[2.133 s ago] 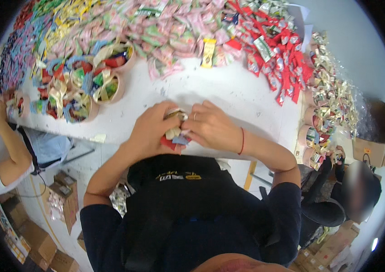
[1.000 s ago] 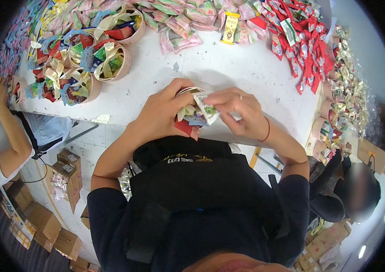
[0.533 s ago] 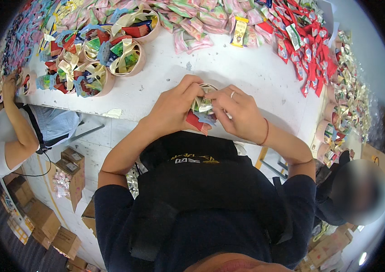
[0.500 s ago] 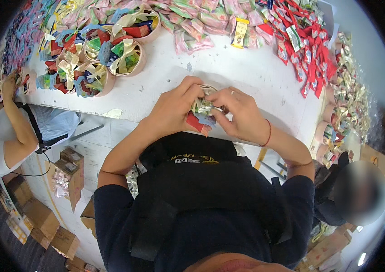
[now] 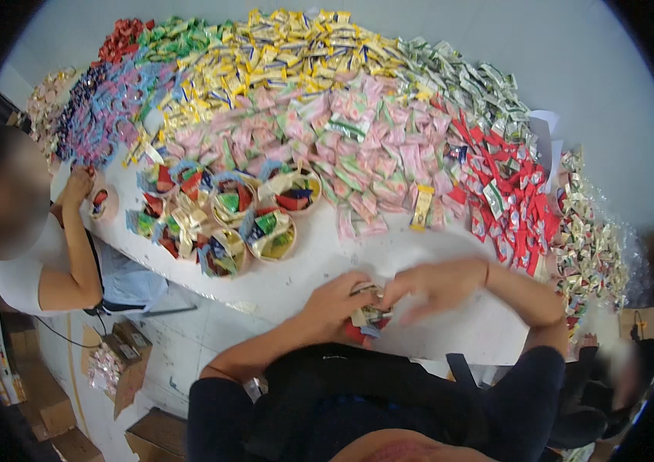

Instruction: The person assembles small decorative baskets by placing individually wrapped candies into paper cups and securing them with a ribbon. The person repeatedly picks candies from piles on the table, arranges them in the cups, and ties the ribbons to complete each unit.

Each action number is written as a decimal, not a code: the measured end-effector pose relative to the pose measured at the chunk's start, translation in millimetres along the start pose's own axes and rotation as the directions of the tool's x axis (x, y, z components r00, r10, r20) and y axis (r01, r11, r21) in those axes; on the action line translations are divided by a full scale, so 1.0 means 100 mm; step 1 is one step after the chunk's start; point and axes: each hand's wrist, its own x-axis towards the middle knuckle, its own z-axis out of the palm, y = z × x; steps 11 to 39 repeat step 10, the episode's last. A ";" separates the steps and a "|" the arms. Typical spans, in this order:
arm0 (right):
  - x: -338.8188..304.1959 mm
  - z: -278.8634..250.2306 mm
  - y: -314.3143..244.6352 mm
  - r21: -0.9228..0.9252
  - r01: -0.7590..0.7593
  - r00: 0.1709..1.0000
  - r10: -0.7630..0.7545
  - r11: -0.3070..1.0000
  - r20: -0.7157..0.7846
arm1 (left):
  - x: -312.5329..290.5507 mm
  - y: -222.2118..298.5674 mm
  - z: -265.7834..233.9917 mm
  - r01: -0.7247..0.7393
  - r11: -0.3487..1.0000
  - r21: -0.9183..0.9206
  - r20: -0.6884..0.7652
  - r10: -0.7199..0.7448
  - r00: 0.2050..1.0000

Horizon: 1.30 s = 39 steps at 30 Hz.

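Observation:
Near the table's front edge, my left hand is closed around the side of a small round box. Cream and silvery bits show at the box's top, and a red packet with some blue pokes out on the side toward me. My right hand is just right of the box, its fingers smeared by motion, so their grip cannot be made out. Left of my hands stands a cluster of pale pink round boxes filled with colourful packets and cream ribbons.
Pink-and-green packets are heaped beyond my hands, with yellow packets behind. Red packets lie to the right, near cream-ribboned pieces. One person works at the left with a box; another is at the lower right.
The view has tilted up, bringing the far heaps into sight. My right hand has pulled back rightward from the box, which my left hand still holds.

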 end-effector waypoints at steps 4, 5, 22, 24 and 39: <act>0.67 -2.03 0.45 -0.129 -0.078 0.655 -0.047 0.989 -0.754 | -0.10 -0.09 0.06 0.008 0.997 -0.078 -0.089 -0.015 0.996; 0.66 -2.63 1.01 -0.146 -0.131 0.433 -0.075 0.981 -0.898 | -0.05 -0.10 0.08 -0.022 0.997 -0.080 -0.053 0.018 0.998; 1.60 -3.86 1.65 0.072 -0.819 0.079 0.236 0.569 -0.969 | -0.05 -0.14 0.07 -0.011 0.998 -0.062 -0.018 0.010 1.000; 1.60 -3.86 1.65 0.072 -0.819 0.079 0.236 0.569 -0.969 | -0.05 -0.14 0.07 -0.011 0.998 -0.062 -0.018 0.010 1.000; 1.60 -3.86 1.65 0.072 -0.819 0.079 0.236 0.569 -0.969 | -0.05 -0.14 0.07 -0.011 0.998 -0.062 -0.018 0.010 1.000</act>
